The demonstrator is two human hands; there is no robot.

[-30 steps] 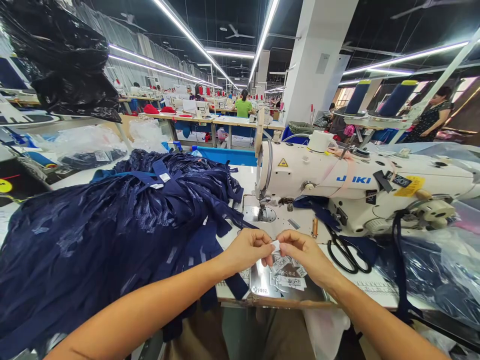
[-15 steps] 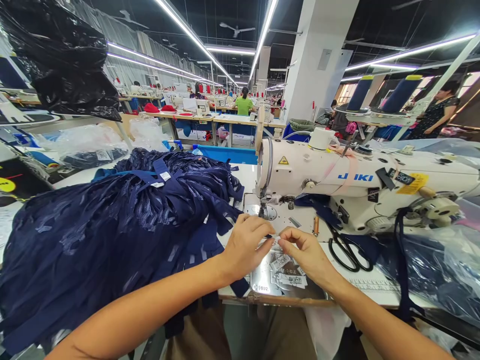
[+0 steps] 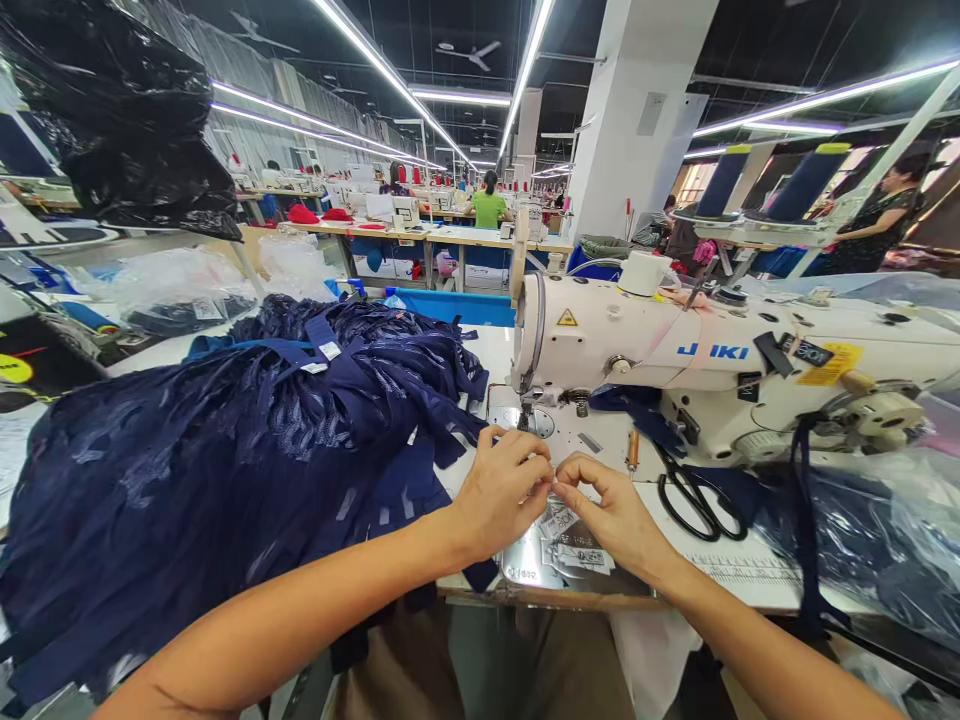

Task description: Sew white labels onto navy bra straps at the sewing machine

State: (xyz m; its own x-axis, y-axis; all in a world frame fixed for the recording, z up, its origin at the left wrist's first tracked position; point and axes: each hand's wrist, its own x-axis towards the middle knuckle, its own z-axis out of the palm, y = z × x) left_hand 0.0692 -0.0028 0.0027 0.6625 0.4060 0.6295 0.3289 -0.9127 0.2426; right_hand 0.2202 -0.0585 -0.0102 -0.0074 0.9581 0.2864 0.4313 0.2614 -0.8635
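Observation:
My left hand [image 3: 504, 492] and my right hand [image 3: 611, 512] meet just in front of the sewing machine's needle area, thumbs and fingers pinched together. Between the fingertips is a small white label, mostly covered by the fingers. Below them, several loose printed labels [image 3: 583, 557] lie scattered on the shiny metal plate [image 3: 525, 568]. The white sewing machine [image 3: 592, 335] stands right behind, its presser foot [image 3: 526, 415] above the needle plate. To the left of my left hand spreads a large heap of navy fabric strips [image 3: 247, 450] with lace parts.
Black-handled scissors [image 3: 694, 505] and a small wooden-handled tool [image 3: 633, 450] lie right of my hands. A clear bag with navy pieces [image 3: 862, 540] is at the far right. Thread cones [image 3: 724, 180] stand behind the machine; a black plastic bag [image 3: 127, 120] hangs upper left.
My left fingers have curled in closer to the right fingertips, so the white label between them is now more covered. The fabric heap and tools stay put.

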